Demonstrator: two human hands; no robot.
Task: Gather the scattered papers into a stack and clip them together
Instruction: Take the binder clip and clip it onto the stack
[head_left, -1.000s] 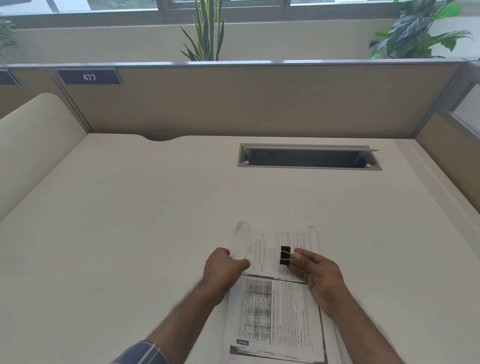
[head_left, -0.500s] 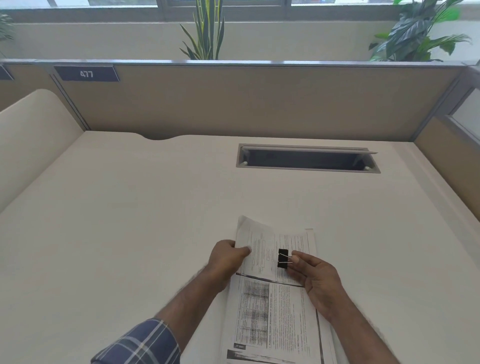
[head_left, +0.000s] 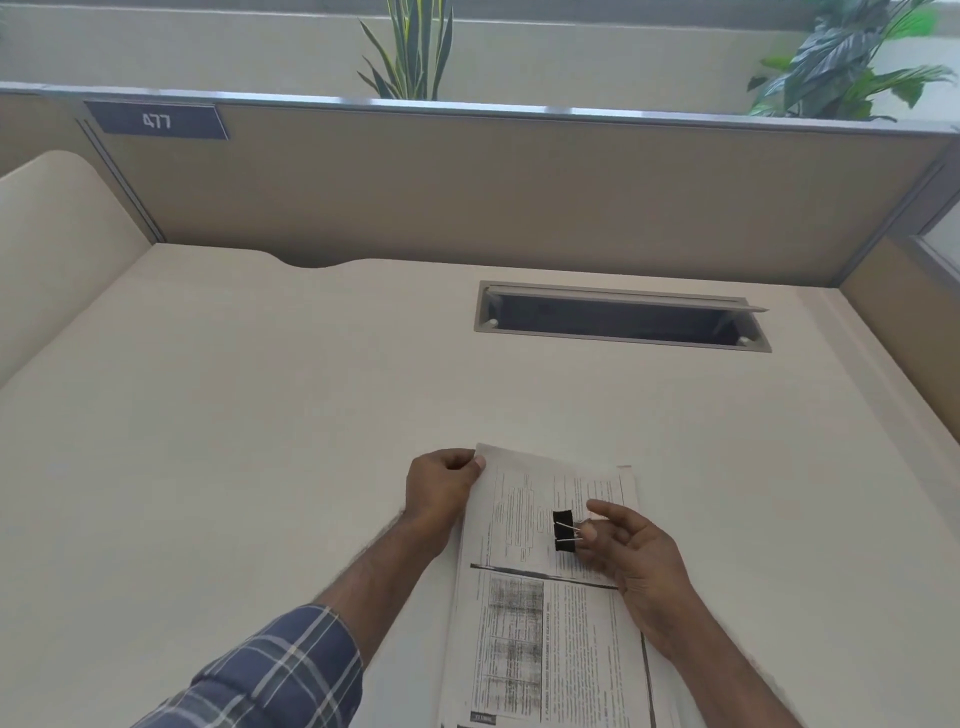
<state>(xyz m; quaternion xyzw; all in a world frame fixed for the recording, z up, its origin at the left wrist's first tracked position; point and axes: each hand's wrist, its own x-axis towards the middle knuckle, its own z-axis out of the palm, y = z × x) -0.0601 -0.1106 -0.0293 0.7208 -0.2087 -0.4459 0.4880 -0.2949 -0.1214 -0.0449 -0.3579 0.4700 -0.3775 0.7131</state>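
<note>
Since a second ago the left hand (head_left: 441, 491) has slid up the edge of the papers (head_left: 550, 597) to their far left corner and lifted it, so the top sheet now tilts up off the surface (head_left: 260, 441). Its grip is closed on that corner, thumb on top. A plaid sleeve (head_left: 270, 675) covers that forearm.

On the far left of the partition (head_left: 519, 197) sits one dark plate (head_left: 156, 121) with what reads as "477", the only writing I can make out. The papers lie as one stack near the front edge, printed with text and a table too small to read; how many sheets there are I cannot tell.

One black binder clip (head_left: 562, 530) is held over the upper sheet, its wire handles pinched in the right hand (head_left: 634, 556); that grip is closed on the clip. Whether the clip bites the paper is unclear.

Further right, one open cable slot (head_left: 621, 317) is set in the surface. Two plants (head_left: 410, 47) stand behind the partition.
</note>
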